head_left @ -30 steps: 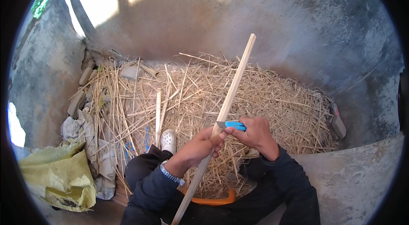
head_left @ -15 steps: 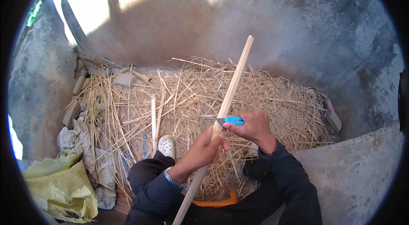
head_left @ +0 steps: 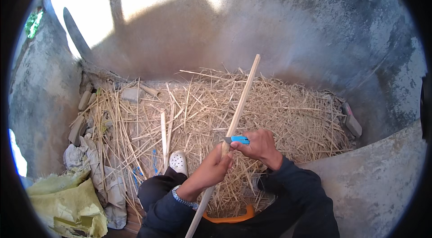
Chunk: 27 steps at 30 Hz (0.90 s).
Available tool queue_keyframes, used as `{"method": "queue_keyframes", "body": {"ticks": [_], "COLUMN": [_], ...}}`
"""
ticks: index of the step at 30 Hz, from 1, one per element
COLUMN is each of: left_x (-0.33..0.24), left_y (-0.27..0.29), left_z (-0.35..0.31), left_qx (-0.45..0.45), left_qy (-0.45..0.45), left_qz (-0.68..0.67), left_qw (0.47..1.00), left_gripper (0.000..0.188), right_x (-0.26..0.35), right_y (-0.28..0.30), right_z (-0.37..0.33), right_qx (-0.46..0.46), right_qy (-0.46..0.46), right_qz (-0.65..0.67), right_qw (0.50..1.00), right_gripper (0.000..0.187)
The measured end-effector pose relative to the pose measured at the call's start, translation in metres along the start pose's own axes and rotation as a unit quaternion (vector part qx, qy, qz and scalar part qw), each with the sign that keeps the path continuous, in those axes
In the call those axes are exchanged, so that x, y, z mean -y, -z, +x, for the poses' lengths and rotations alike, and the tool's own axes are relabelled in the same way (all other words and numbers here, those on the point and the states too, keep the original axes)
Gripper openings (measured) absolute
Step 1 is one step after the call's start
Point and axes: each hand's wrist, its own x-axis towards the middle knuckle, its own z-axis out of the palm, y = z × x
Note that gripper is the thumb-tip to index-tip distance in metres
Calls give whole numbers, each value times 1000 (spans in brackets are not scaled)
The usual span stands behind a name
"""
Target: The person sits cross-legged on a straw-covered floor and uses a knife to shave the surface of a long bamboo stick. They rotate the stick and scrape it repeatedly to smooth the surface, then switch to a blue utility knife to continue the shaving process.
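My left hand [head_left: 210, 168] is closed around a long, pale wooden strip [head_left: 243, 97]. The strip slants from between my legs up and away to the right. In my right hand [head_left: 260, 147] is a blue utility knife [head_left: 240, 140], gripped with the thumb along its near side. Its dark blade lies across the strip, just beyond my left thumb. The fingertips of the two hands are close together there. The lower length of the strip passes beneath my left wrist.
Straw and thin shavings [head_left: 288, 116] cover the ground ahead. A torn yellow sack [head_left: 67, 206] and grey cloth [head_left: 112, 197] lie at left. An orange curved object [head_left: 231, 218] is between my legs. Stone-like blocks [head_left: 352, 123] stand at right, and a concrete wall [head_left: 288, 31] rises behind.
Both hands, with the knife and strip, sit slightly lower and further left in the picture. The strip's far tip has dropped. The whole scene has also shifted a little.
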Motion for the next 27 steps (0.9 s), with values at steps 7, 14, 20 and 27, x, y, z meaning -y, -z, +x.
{"method": "queue_keyframes", "body": {"ticks": [7,14,20,27], "left_x": [-5,-2,1,4], "left_y": [-6,-1,1,-9], "left_z": [-7,-2,-5,-13], "left_qx": [-7,-61,-88,-73], "left_qy": [-36,-88,-99,-95], "left_qz": [53,159,189,206], "left_qw": [998,981,973,971], "left_gripper": [17,15,21,23], "right_x": [-1,3,-3,-13], "right_y": [0,-2,-1,7], "right_z": [-2,8,19,18], "right_qx": [18,-25,-41,-65], "right_qy": [-43,63,18,67], "right_qz": [36,5,6,-32], "right_qw": [998,998,999,995], "right_gripper": [72,71,71,70]}}
